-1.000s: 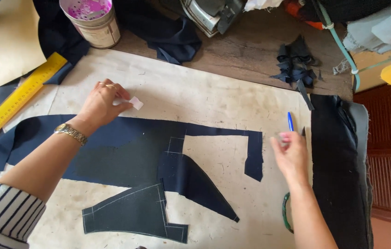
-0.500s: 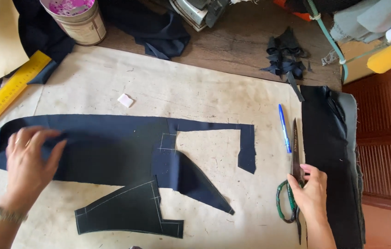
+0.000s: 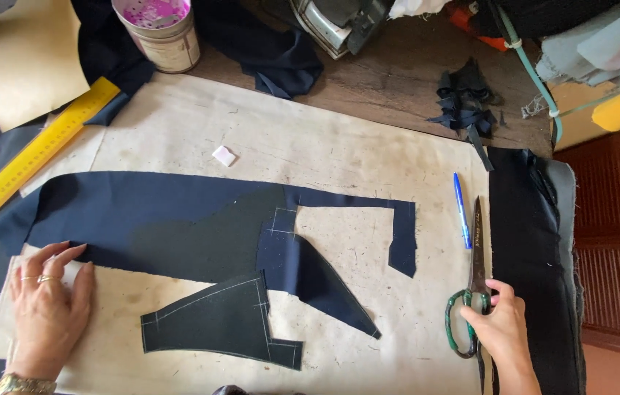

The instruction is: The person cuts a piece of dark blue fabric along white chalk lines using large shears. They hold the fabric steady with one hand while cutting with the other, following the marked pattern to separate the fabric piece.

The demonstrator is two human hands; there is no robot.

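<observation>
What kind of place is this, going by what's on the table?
Most likely a tailoring or sewing workroom: chalk-marked navy fabric pieces lie on a cloth-covered table, the right hand grips large green-handled scissors, and a yellow ruler lies nearby.

My one camera sits on my head and looks steeply down on the table [image 3: 398, 102], close enough that my forearms run off the bottom edge. My left hand [image 3: 50, 307] shows at 8 o'clock, my right hand [image 3: 504, 329] at 4 o'clock. The far table edge lies toward 12. No second view shares this scene.
</observation>
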